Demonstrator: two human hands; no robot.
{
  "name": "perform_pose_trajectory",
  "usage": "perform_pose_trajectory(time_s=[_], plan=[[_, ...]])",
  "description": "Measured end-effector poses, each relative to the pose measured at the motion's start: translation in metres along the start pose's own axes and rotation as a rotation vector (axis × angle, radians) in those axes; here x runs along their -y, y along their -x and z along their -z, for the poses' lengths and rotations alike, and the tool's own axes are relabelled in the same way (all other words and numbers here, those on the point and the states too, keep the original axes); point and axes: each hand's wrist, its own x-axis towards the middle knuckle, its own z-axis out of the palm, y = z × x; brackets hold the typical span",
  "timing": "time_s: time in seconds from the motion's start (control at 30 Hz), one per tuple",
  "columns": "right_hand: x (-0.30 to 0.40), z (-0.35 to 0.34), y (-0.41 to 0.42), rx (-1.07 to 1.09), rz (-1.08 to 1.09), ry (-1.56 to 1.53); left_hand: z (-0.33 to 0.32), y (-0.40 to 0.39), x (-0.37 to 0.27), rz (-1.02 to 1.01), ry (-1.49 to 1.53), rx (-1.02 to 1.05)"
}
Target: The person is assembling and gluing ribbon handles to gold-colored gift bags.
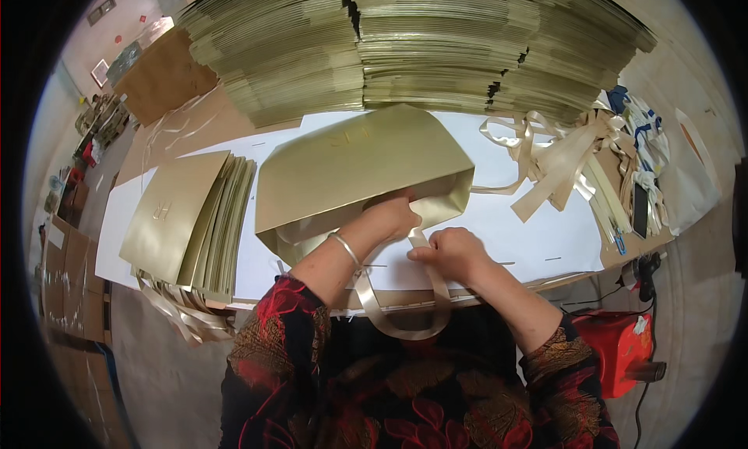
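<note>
A gold paper bag point(362, 156) lies on its side on white sheets, its mouth facing me. My left hand point(394, 218) reaches into the mouth, its fingers partly hidden inside. My right hand point(453, 253) is just outside the mouth, closed on a cream satin ribbon point(418, 332). The ribbon runs from the bag's mouth and hangs in a loop over the table's front edge. To the left lies a bundle of gold paper bags point(175, 221) with ribbon handles dangling below it. More cream ribbons point(555, 162) are heaped on the right.
Tall stacks of flat gold bags point(432, 51) rise behind the work area. A cardboard box point(166, 75) stands at the back left. On the right edge lie a dark phone-like object point(640, 210) and blue-handled scissors point(619, 242). A red plastic stool point(619, 346) stands below.
</note>
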Motion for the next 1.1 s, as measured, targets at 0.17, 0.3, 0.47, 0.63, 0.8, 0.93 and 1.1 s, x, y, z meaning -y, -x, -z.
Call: perform_pose_trajectory(time_s=[0.17,0.3,0.47,0.63,0.8,0.93,1.1], plan=[[0.01,0.017,0.006,-0.118,0.161,0.291,-0.005,0.003,0.018,-0.097,0.036,-0.025],[-0.01,0.006,-0.04,-0.524,0.786,-0.007,0.019,0.025,0.027,0.004,-0.125,-0.067],[-0.027,-0.004,-0.053,-0.289,0.339,0.191,0.03,0.092,0.099,-0.32,-0.49,-0.553],[-0.051,-0.014,-0.049,-0.461,0.334,0.228,0.022,0.11,0.093,-0.332,-0.328,-0.48],[-0.055,-0.016,-0.048,-0.511,0.409,0.25,0.026,0.103,0.088,-0.442,-0.148,-0.48],[-0.052,-0.011,-0.055,-0.517,0.359,0.123,0.037,0.097,0.089,-0.43,-0.135,-0.53],[-0.058,0.007,-0.038,-0.439,0.371,0.064,0.039,0.102,0.095,-0.567,-0.354,-0.423]])
